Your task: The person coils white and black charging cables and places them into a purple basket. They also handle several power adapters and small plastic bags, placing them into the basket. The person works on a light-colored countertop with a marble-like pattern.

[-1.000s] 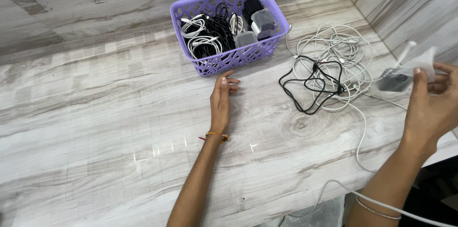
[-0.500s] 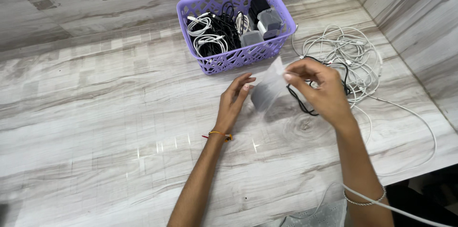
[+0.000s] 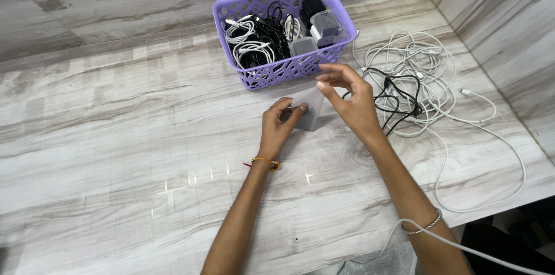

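Both hands, left hand [image 3: 277, 127] and right hand [image 3: 352, 101], hold a grey adapter [image 3: 308, 114] before a purple basket [image 3: 263, 6].

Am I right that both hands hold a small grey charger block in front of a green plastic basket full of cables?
Not quite: the perforated plastic basket is purple, not green, as the head view shows. Both the left hand and right hand do hold the small grey charger block.

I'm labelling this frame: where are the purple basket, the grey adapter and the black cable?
purple basket [image 3: 226, 8]: head view, on its far left rim.
grey adapter [image 3: 310, 117]: head view, on its front face between the hands.
black cable [image 3: 403, 91]: head view, on the tangled loops.
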